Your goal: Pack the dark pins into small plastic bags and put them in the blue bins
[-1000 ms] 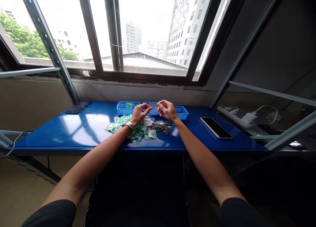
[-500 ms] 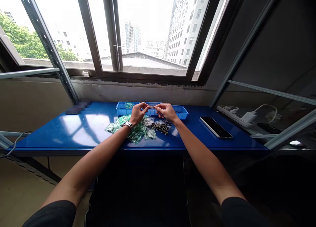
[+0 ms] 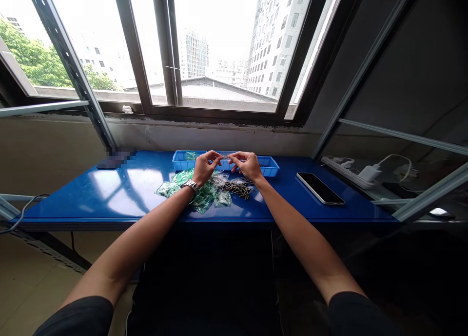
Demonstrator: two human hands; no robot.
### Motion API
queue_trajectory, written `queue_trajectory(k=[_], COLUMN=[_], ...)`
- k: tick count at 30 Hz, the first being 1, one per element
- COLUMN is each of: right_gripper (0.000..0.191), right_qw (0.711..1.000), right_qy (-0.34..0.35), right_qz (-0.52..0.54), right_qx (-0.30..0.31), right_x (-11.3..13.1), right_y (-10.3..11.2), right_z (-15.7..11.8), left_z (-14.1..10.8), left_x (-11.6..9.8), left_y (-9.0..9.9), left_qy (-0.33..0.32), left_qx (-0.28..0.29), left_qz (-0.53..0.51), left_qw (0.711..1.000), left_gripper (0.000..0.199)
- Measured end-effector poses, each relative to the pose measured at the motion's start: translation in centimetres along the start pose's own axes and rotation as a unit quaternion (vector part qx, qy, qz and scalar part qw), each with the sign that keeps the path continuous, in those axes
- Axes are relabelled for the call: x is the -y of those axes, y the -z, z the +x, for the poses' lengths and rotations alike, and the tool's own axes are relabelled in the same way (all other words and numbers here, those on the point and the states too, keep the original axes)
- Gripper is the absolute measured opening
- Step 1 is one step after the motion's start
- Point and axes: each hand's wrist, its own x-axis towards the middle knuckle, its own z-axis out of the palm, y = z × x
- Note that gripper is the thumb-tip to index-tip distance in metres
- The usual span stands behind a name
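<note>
The left hand & right hand were pinched almost shut, fingertips together at upper centre of frame on a small thin metal pin, long axis approx. horizontal, left to right. Just below lay a loose heap of dark pins & green-tinted plastic bags on the blue tabletop. Behind, the left blue tray held a green bag, next to a 2nd blue tray.

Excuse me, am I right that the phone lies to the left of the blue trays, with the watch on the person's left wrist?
Not quite: the head view shows the phone to the right of the blue trays. The watch is on the left wrist, as you said.
</note>
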Motion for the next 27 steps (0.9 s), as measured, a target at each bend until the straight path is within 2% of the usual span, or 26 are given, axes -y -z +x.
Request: queue_trajectory(k=[4, 9, 18, 27], right_gripper=[0.036, 0.031, 0.032, 0.030], right_qw=[0.998, 0.992, 0.992, 0.994], right_qy=[0.036, 0.075, 0.075, 0.072], right_qz=[-0.033, -0.058, -0.074, -0.061], right_qx=[-0.036, -0.078, -0.077, -0.057], right_x=[0.18, 0.21, 0.32, 0.59], right_y=[-0.33, -0.65, -0.61, -0.53], right_z=[-0.10, -0.09, -0.22, -0.37], left_z=[-0.02, 0.01, -0.05, 0.00], left_x=[-0.15, -0.09, -0.32, -0.40], left_y=[0.12, 0.16, 0.17, 0.22], left_qy=[-0.018, -0.039, -0.054, -0.036], left_qx=[-0.010, -0.020, -0.024, -0.024], left_qz=[0.009, 0.002, 0.005, 0.015], left_qw=[1.000, 0.999, 0.998, 0.999], left_gripper=[0.016, 0.018, 0.020, 0.017])
